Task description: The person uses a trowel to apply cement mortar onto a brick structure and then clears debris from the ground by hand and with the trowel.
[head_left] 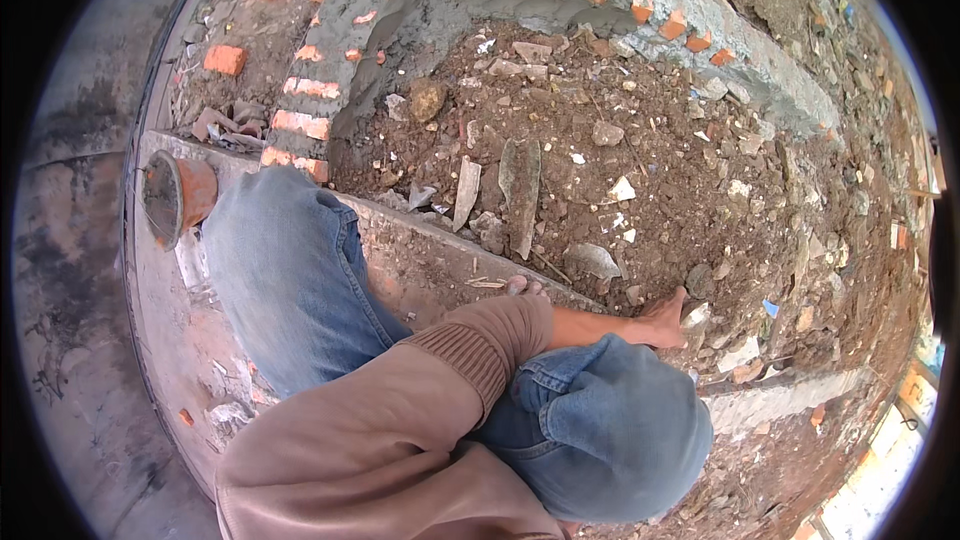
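Note:
My left arm, in a brown sleeve (370,420) with a ribbed band, reaches across between my jeans-clad knees toward the right. At its end my left hand (662,322) is low against the brown soil and rubble (640,230). Its fingers are bent and mostly hidden, so I cannot make out whether it grips anything. Beside it are a pale, shiny piece (695,316) and a grey stone (700,280). My right hand is not in view. Toes (525,286) show at a narrow ledge (440,230) between the knees.
A low brick wall (303,125) with wet grey mortar curves along the left and far side. Loose orange bricks (225,60) lie beyond it. A mortar-stained bucket (197,190) rests by my left knee. Another low wall strip (780,402) runs at the right.

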Demonstrator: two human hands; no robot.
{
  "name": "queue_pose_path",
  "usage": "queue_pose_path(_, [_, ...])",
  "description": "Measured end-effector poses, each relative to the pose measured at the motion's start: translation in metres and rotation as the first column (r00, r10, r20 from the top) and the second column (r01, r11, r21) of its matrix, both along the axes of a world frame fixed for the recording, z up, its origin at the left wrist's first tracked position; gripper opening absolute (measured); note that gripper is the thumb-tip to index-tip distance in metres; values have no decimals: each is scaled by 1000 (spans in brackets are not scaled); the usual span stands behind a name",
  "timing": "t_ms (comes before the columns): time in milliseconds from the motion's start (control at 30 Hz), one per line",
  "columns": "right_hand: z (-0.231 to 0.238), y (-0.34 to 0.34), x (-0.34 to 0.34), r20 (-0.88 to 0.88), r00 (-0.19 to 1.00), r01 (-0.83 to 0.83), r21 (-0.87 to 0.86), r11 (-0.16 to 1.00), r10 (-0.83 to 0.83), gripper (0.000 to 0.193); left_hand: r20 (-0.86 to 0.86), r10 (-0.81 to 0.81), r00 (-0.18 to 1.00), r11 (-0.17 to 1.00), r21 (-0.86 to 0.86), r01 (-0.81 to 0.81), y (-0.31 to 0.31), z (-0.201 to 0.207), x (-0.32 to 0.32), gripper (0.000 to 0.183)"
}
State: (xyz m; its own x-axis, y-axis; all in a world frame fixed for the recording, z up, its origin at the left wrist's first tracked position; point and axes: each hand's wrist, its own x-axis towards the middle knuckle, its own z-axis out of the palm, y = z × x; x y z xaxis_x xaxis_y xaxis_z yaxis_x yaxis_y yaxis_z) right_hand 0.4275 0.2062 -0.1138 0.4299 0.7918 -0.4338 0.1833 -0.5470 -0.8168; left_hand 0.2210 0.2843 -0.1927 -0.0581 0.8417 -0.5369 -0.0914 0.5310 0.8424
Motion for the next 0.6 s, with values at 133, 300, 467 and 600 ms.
queue_pose_path(133, [19,9,3,32,998,47,107,993,-50,33,250,62,966,998,-35,-55,-3,13,-44,102])
queue_pose_path(300, [51,25,-27,38,998,33,221,975,-42,33,277,311,909,936,76,-343,-42,32,-158,110])
queue_pose_path(467, [64,41,-82,-41,989,-131,238,962,145,33,288,543,789,806,88,-586,-128,42,-296,77])
queue_pose_path(600, [39,66,-103,-67,930,-342,207,917,361,34,306,785,539,550,57,-833,-210,34,-370,66])
